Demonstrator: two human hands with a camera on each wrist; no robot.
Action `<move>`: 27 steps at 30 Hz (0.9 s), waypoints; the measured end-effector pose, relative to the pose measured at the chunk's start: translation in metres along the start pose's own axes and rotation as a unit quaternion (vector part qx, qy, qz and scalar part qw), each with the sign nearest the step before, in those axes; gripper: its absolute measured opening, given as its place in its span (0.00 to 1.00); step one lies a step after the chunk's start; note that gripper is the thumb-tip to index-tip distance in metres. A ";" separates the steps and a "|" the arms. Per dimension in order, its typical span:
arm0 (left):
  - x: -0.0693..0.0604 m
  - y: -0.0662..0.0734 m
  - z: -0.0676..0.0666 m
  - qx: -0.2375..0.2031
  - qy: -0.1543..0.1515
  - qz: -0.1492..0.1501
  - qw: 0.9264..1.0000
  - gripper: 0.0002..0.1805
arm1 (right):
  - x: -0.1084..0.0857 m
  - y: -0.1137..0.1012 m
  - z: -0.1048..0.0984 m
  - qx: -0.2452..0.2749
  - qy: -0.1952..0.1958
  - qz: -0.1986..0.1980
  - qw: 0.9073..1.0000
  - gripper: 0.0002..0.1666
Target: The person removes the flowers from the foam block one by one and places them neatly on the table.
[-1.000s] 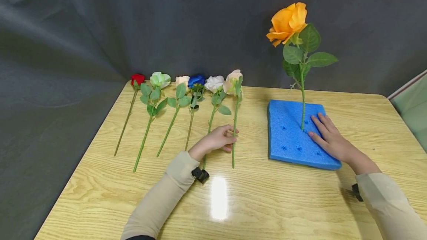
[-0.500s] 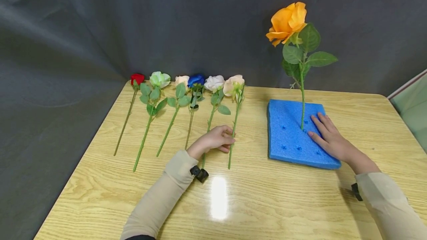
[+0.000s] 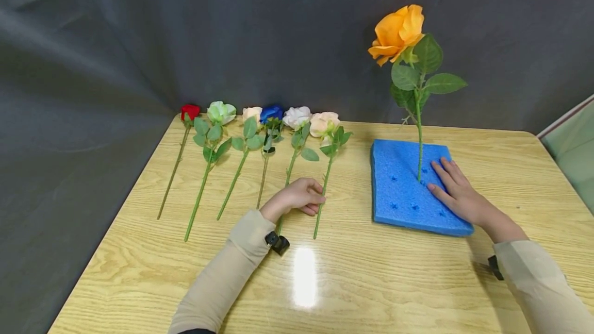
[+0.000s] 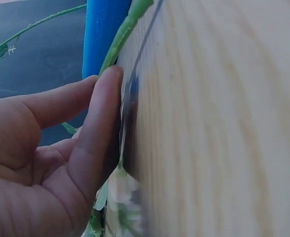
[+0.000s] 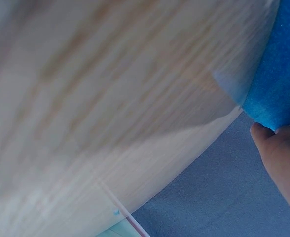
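Note:
My left hand (image 3: 299, 196) pinches the lower green stem of a pale pink rose (image 3: 323, 124), which lies on the table at the right end of a row of roses. In the left wrist view, thumb and forefinger meet at that stem (image 4: 123, 37). With fingers spread, my right hand (image 3: 459, 199) rests on the right side of a blue foam block (image 3: 389, 160). An orange rose (image 3: 396, 32) stands upright, its stem in the foam. In the right wrist view only part of the right hand (image 5: 285, 153) shows, against the foam's edge.
Left of the held rose lie a white rose (image 3: 297, 117), a blue rose (image 3: 271, 113), a peach rose (image 3: 252, 115), a green-white rose (image 3: 221, 112) and a red rose (image 3: 190, 112). Several small star-shaped slits mark the foam. A dark curtain (image 3: 278, 30) hangs behind the table.
The pale pink rose has turned in my left hand: its bloom has settled lower, its leaves have swung right and its stem's lower end has shifted left. The right hand stays on the foam.

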State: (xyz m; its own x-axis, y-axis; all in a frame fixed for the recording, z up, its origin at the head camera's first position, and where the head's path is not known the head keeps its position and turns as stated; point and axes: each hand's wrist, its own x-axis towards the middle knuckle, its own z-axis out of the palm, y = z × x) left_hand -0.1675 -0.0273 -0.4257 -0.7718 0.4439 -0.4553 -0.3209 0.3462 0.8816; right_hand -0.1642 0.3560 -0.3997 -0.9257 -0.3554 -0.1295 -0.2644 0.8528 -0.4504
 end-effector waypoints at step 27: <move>0.002 0.005 0.004 0.014 0.020 -0.007 1.000 0.19 | 0.000 0.001 0.000 0.002 0.004 -0.003 1.000 0.41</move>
State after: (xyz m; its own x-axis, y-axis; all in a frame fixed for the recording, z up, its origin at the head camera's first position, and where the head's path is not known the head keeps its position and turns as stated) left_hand -0.1689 -0.0212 -0.4227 -0.7887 0.4063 -0.4615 -0.3164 0.3753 0.8712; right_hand -0.1643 0.3569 -0.4002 -0.9262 -0.3571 -0.1208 -0.2681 0.8494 -0.4546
